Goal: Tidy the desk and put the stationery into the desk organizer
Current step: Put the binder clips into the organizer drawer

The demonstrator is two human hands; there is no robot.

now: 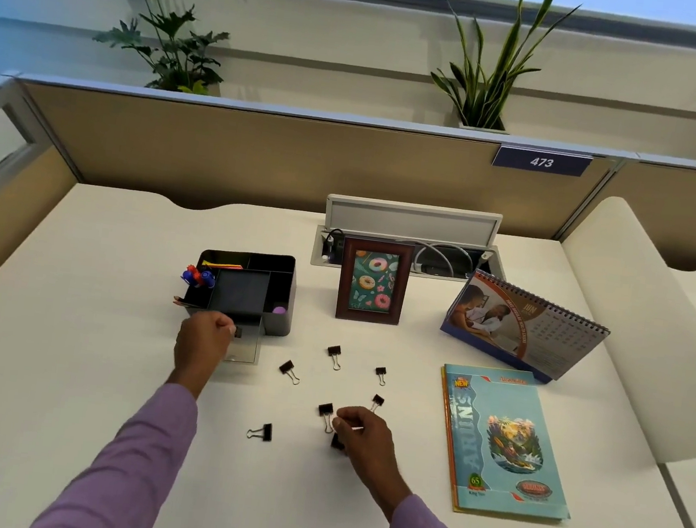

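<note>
A black desk organizer stands at centre left, with pens in its left slot and its clear drawer pulled out toward me. My left hand is closed over the drawer and pinches a small black binder clip at its fingertips. Several black binder clips lie loose on the white desk, among them one near the drawer, one behind it and one nearer me. My right hand is closed on a binder clip, with another clip touching its fingers.
A wooden photo frame and a desk calendar stand behind the clips. A blue notebook lies flat at the right. An open cable hatch sits at the back, below the partition wall.
</note>
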